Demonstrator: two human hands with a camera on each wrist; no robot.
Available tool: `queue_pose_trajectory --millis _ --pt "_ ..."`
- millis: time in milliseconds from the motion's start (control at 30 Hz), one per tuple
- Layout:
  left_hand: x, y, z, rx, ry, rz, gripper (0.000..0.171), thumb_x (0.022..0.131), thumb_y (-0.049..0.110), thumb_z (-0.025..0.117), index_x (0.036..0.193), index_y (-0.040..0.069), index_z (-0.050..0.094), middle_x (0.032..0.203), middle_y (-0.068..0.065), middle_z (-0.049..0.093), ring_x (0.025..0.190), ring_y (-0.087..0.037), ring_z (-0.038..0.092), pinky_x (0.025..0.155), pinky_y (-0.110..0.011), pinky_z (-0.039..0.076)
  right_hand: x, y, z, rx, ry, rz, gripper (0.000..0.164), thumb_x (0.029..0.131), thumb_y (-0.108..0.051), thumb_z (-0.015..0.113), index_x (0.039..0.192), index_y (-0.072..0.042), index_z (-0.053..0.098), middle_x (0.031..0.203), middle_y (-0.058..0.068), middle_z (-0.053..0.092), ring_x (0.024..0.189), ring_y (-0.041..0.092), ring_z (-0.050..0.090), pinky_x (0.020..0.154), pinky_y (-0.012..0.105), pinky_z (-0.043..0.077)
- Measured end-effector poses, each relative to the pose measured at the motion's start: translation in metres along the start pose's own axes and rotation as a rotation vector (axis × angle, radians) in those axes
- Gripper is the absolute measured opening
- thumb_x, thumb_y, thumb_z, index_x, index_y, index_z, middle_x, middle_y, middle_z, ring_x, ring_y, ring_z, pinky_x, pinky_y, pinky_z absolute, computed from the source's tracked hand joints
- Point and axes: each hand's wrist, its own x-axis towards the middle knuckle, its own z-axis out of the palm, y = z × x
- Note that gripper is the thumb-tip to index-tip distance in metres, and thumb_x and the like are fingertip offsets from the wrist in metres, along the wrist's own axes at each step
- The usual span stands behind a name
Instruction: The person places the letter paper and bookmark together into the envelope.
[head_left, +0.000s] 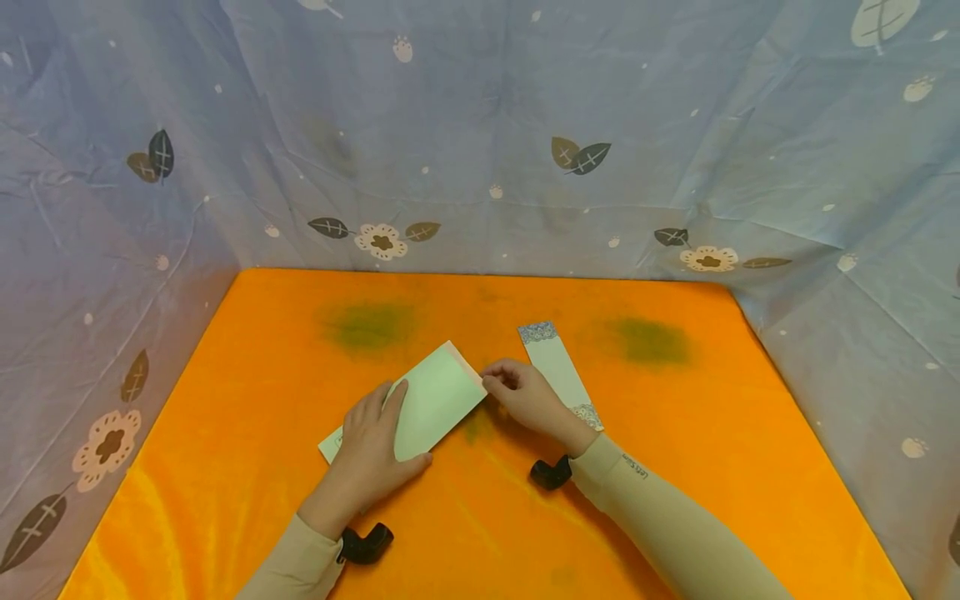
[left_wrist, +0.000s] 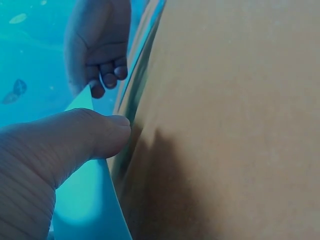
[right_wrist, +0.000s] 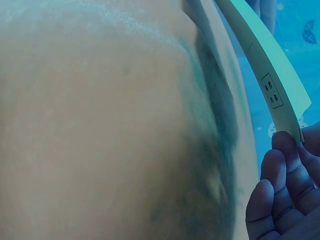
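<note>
A pale green envelope (head_left: 437, 406) lies at a slant in the middle, with a pinkish strip along its right end. My left hand (head_left: 372, 437) rests across its left part, fingers extended to the far edge. In the left wrist view the left thumb (left_wrist: 95, 132) crosses the envelope (left_wrist: 82, 195), its tip past the near edge. At the right corner my right hand (head_left: 528, 398) pinches the envelope's end between thumb and fingers. The right wrist view shows the raised underside of the envelope (right_wrist: 272, 75), with a small printed box. What the left palm covers is hidden.
A white paper strip (head_left: 558, 371) with grey-blue lace patterns at both ends lies behind and beside the right forearm. Orange cloth (head_left: 465, 550) covers the table. Patterned grey-blue curtains (head_left: 480, 125) stand at the back and both sides.
</note>
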Motion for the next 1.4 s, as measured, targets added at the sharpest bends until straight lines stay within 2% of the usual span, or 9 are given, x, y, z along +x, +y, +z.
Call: queue_pose_trajectory --millis 300,600,833,967,1200,1400 --pt "0.002 0.0 0.0 0.016 -0.003 0.005 0.107 0.072 0.048 0.081 0.153 0.007 0.025 0.149 -0.023 0.028 0.132 -0.044 0.028 0.106 -0.059 0.021 -0.001 0.0 0.002 -0.02 -0.005 -0.027 0.02 0.1 -0.028 0.055 0.112 -0.019 0.068 0.092 0.003 0.066 0.064 0.02 0.052 0.054 0.031 0.047" --pt "0.003 0.001 -0.001 0.02 -0.003 0.01 0.107 0.072 0.049 0.081 0.152 0.006 0.025 0.148 -0.024 0.029 0.132 -0.044 0.029 0.106 -0.06 0.021 0.0 -0.001 0.001 -0.03 -0.003 -0.023 0.02 0.1 -0.03 0.054 0.113 -0.023 0.069 0.105 -0.008 0.066 0.081 0.019 0.059 0.066 0.033 0.051" --pt "0.003 0.002 -0.003 0.009 -0.001 0.007 0.106 0.072 0.048 0.081 0.153 0.006 0.025 0.149 -0.024 0.029 0.133 -0.043 0.028 0.106 -0.059 0.021 0.001 0.0 -0.013 -0.022 0.024 -0.017 0.03 0.101 -0.03 0.054 0.121 -0.01 0.064 0.102 0.0 0.066 0.079 0.027 0.058 0.063 0.035 0.05" --pt "0.003 0.002 -0.003 0.006 -0.003 0.009 0.107 0.072 0.048 0.081 0.153 0.006 0.024 0.149 -0.024 0.028 0.133 -0.044 0.027 0.106 -0.06 0.02 0.002 0.006 -0.025 -0.043 0.062 0.012 0.034 0.099 -0.032 0.057 0.121 -0.007 0.063 0.105 0.003 0.066 0.084 0.024 0.06 0.067 0.035 0.051" --pt "0.003 0.0 -0.002 0.003 0.0 0.012 0.107 0.072 0.048 0.081 0.153 0.006 0.024 0.149 -0.024 0.028 0.133 -0.044 0.027 0.106 -0.059 0.02 0.001 0.02 -0.04 -0.093 0.132 0.079 0.041 0.095 -0.038 0.062 0.122 -0.007 0.06 0.1 0.002 0.064 0.085 0.02 0.06 0.068 0.035 0.053" --pt "0.002 -0.002 -0.003 0.0 0.001 0.015 0.106 0.073 0.048 0.08 0.153 0.007 0.025 0.149 -0.024 0.028 0.133 -0.044 0.027 0.106 -0.059 0.021 -0.003 0.023 -0.05 -0.2 0.173 0.167 0.048 0.092 -0.04 0.066 0.126 -0.006 0.056 0.11 0.007 0.06 0.096 0.023 0.057 0.079 0.04 0.051"
